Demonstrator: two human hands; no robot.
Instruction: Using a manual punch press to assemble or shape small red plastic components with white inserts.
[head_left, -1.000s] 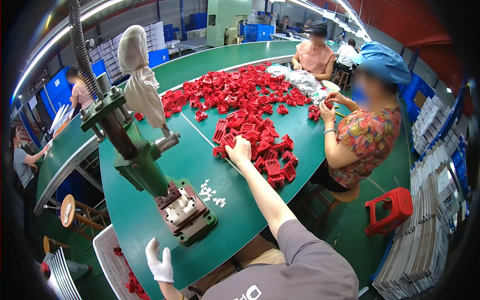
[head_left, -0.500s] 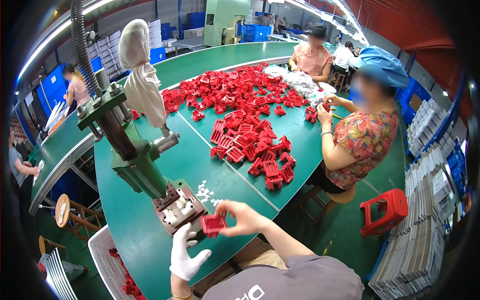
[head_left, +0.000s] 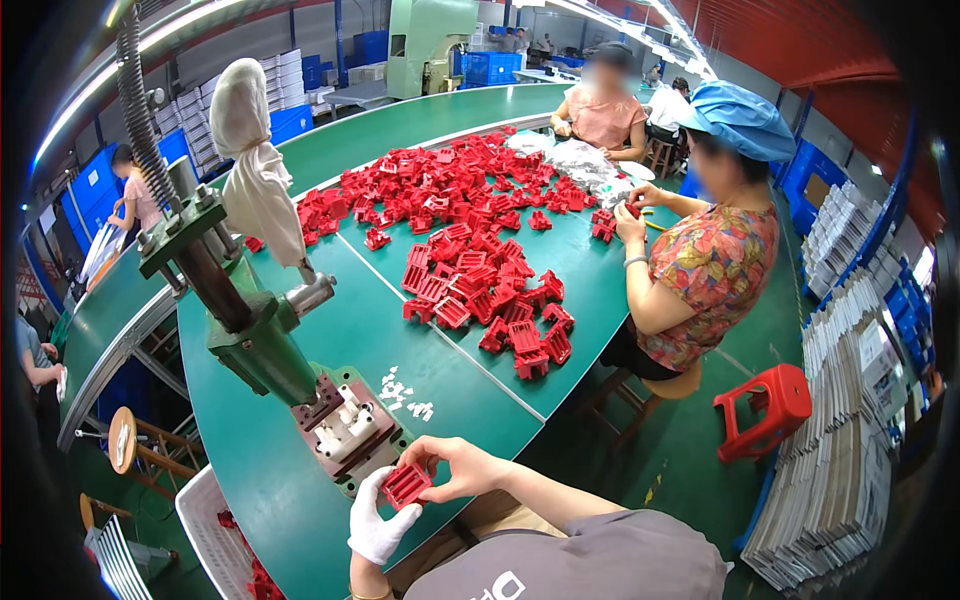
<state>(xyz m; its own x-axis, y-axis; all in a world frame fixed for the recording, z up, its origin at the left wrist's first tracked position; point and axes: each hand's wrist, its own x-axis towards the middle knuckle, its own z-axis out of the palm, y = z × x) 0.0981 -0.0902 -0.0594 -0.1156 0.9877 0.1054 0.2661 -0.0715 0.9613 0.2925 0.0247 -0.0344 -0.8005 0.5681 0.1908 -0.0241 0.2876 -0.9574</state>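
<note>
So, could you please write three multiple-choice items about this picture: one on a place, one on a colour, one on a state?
1. Where is the small red ribbed plastic part held?
A. just in front of the green hand press
B. on the red stool
C. in the white basket

2. What colour is the glove on the left hand?
A. blue
B. white
C. black

3. How is the right hand?
A. flat on the table
B. bare, pinching the part
C. gloved, hanging free

Key: 1 A, it sits beside the press base; 2 B, the glove is white; 3 B, bare fingers grip the part.
</note>
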